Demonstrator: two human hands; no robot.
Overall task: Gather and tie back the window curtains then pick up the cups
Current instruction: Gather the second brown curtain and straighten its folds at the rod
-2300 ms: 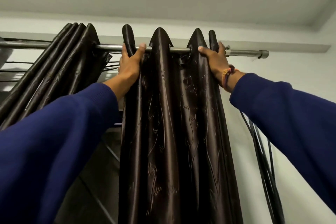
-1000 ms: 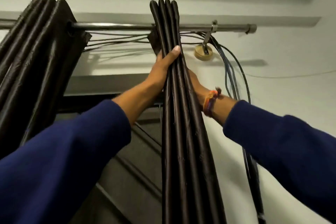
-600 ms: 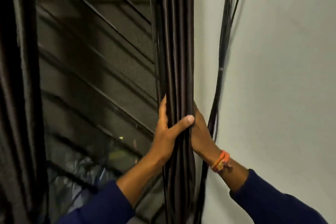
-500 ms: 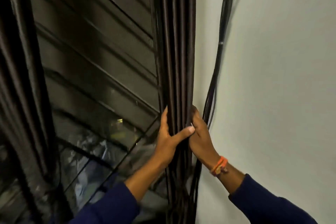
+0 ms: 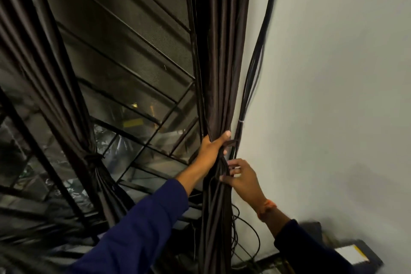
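The dark brown right curtain (image 5: 220, 69) hangs bunched into a narrow column beside the white wall. My left hand (image 5: 212, 147) grips the bunch around its middle, thumb across the front. Just below it, my right hand (image 5: 241, 179) pinches the curtain's folds at their right edge; an orange band sits on its wrist. The left curtain (image 5: 55, 87) hangs gathered, with a tie (image 5: 93, 159) knotted round it. No cups are in view.
A bundle of black cables (image 5: 255, 66) runs down the wall right beside the held curtain and loops near the floor. A window (image 5: 133, 51) with dark metal bars lies between the curtains. A dark box (image 5: 353, 256) with a white label sits at the lower right.
Both hands slid down from the rod along the right curtain, squeezing it into a tight bunch. My right hand has now dropped below the left. The view tilted downward.
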